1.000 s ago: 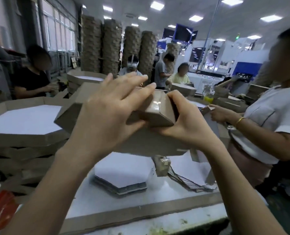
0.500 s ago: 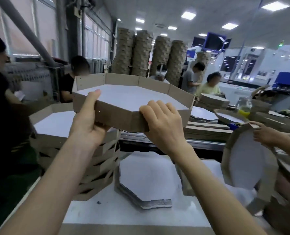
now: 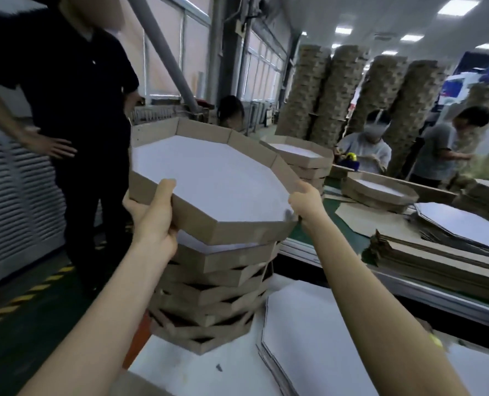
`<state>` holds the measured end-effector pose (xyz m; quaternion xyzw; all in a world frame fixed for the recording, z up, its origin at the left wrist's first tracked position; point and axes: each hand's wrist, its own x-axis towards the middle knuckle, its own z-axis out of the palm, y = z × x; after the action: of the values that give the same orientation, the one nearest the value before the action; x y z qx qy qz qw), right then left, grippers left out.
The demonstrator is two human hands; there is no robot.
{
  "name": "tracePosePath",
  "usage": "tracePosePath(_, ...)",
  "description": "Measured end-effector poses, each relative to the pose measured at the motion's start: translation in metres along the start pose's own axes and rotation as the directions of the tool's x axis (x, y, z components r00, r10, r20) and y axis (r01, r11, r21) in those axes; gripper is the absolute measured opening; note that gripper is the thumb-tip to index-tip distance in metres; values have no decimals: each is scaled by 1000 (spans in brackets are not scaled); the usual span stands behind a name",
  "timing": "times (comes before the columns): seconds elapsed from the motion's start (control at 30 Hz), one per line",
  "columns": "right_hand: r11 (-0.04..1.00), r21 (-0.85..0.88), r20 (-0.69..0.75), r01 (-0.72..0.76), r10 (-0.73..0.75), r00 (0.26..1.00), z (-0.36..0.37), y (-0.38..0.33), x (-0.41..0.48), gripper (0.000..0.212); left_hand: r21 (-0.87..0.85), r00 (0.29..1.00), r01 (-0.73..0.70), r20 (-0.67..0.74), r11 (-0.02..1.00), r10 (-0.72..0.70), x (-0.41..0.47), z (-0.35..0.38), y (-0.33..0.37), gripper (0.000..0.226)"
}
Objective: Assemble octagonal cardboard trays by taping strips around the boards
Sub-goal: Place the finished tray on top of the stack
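Over stack (image 3: 217, 295): tray (image 3: 209, 178) held in the air, white floor up, brown walls all round, near edge tipped slightly down, just clear of the top of the pile.
left hand (image 3: 154, 215): grips the near-left wall; thumb lies over the rim onto the white floor, fingers hidden beneath.
right hand (image 3: 306, 201): pinches the near-right corner, fingers curled on the wall; fingertips partly hidden by the rim.
stack: finished trays piled with corners offset, at the left end of table (image 3: 209, 372); the top one's white floor shows under the held tray.
boards (image 3: 303, 338): flat white pile on table, just right of stack.
person in black (image 3: 80, 95): stands just beside stack on the left, hand on hip, close to the tray's far-left walls.
behind tray: a head, mostly hidden by the far wall.
bench (image 3: 409, 292): right of table; brown strips (image 3: 437, 258) piled on it, more white boards on top.
columns (image 3: 337, 90): tall piles of trays at the back.
workers (image 3: 369, 144): at the far bench, in front of columns.
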<state>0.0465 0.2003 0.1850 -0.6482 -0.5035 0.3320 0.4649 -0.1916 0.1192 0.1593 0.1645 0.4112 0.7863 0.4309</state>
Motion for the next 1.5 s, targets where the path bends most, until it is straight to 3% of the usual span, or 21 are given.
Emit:
tracePosePath(0.2,999,-13,23,-36,36,999,13,19,63,49,17,994,34,-103,999,-32,9,6,-49,86)
tracePosePath(0.3,994,-104,60,-32,38,997,12,26,82,50,238,983,-111,-116,965,141,1,11,-58,96)
tracePosePath(0.37,991,-130,86,-16,27,996,12,32,92,51,528,910,-343,-18,777,414,-3,11,-62,105)
tracePosePath(0.43,988,-152,123,23,-4,992,16,37,98,52,742,765,-526,200,416,612,-6,11,-66,94)
tracePosePath(0.47,984,-171,142,43,-19,990,19,40,101,52,776,702,-587,347,230,622,-8,12,-66,80)
tracePosePath(0.5,981,-186,158,63,-33,987,21,42,104,51,758,665,-646,502,88,554,-10,13,-66,65)
tracePosePath(0.57,979,-184,158,89,-60,986,25,45,109,49,659,631,-750,738,-53,240,-11,14,-66,65)
tracePosePath(0.63,985,-143,140,101,-81,987,26,46,111,50,564,583,-800,812,-206,-40,-11,15,-66,79)
tracePosePath(0.7,989,-87,125,118,-107,986,27,45,113,47,515,556,-807,828,-288,-77,-10,16,-66,71)
tracePosePath(0.77,993,-37,123,112,-106,987,28,44,117,43,533,551,-808,834,-252,-4,-8,18,-65,56)
tracePosePath(0.83,998,5,141,64,-64,988,28,45,120,48,524,541,-811,841,-262,10,-9,18,-65,54)
tracePosePath(0.9,997,79,113,18,-26,993,26,49,121,39,523,540,-816,842,-247,-1,-11,19,-64,54)
tracePosePath(1.03,960,279,-115,-9,43,992,13,73,120,24,540,548,-825,836,-166,-3,-11,19,-60,42)
tracePosePath(1.1,953,301,-192,-19,80,978,3,97,113,25,508,501,-856,861,-99,85,-13,20,-59,29)
tracePosePath(1.17,977,196,-197,-82,121,973,-6,134,96,28,449,434,-892,882,-55,183,-18,23,-60,21)
tracePosePath(1.27,983,-103,-110,-152,141,984,-11,203,49,28,399,398,-915,879,52,263,-31,28,-64,21)
tracePosePath(1.37,844,-512,121,-159,254,960,-10,272,-6,29,342,383,-922,874,183,299,-50,29,-69,18)
tracePosePath(1.5,615,-788,324,-43,472,820,-8,340,-78,92,323,419,-862,888,391,189,-69,22,-72,15)
